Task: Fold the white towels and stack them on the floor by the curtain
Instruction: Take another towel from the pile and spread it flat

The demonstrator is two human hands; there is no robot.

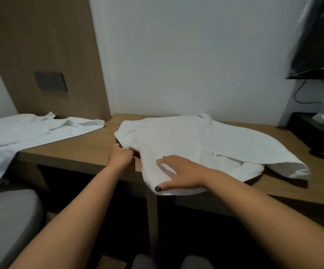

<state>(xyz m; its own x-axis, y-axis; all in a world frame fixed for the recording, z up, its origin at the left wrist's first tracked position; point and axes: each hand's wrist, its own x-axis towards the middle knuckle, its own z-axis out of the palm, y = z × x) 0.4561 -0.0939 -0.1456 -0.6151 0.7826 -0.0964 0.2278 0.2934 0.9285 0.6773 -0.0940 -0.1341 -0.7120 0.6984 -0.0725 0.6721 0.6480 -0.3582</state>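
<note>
two hands on one white towel (186, 140) on the desk (83, 150); left hand (120, 156) pinching its edge; right hand (178, 174) flat, fingers spread

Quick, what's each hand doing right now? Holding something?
Left hand: fingers curled, gripping the edge of the white towel on the desk.
Right hand: open, fingers spread flat, pressing down on the same towel.

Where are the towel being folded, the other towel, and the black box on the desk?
Towel being folded (186, 136), head view, its flat middle.
Other towel (31, 131), head view, its spread part on the desk.
Black box (312, 133), head view, its top.
</note>
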